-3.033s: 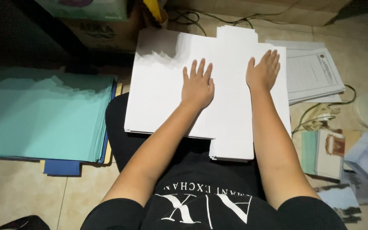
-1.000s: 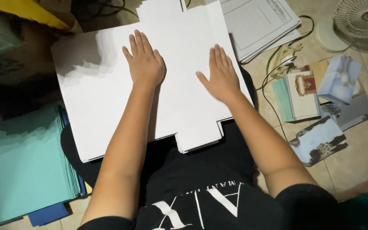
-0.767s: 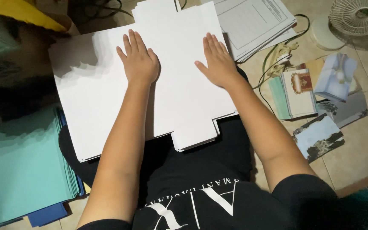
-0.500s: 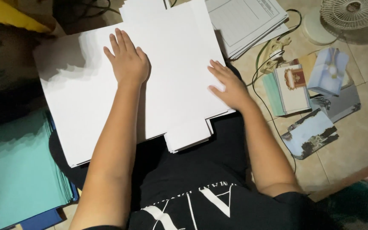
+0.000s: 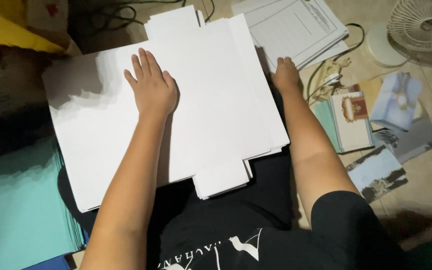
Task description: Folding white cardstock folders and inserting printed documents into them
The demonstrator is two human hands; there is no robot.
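Note:
A stack of large white die-cut card sheets [image 5: 216, 110] lies across my lap, with tabs sticking out at the near and far edges. My left hand [image 5: 152, 89] rests flat on top of the stack, left of its middle, fingers straight and holding nothing. My right hand [image 5: 286, 75] is at the stack's right edge, beside a pile of printed forms [image 5: 296, 27]. Its fingers curl down at the edge and their tips are hidden, so a grip cannot be told.
A pile of teal sheets [image 5: 16, 215] lies on the floor at my left. A white fan [image 5: 421, 25], a cable with a plug [image 5: 328, 75], and several picture cards and booklets [image 5: 361, 120] lie on the tiled floor at the right. A yellow thing [image 5: 11, 32] sits far left.
My right hand has slid off the top of the white stack to its right edge. My left hand stays flat on the stack. The view has shifted left and down.

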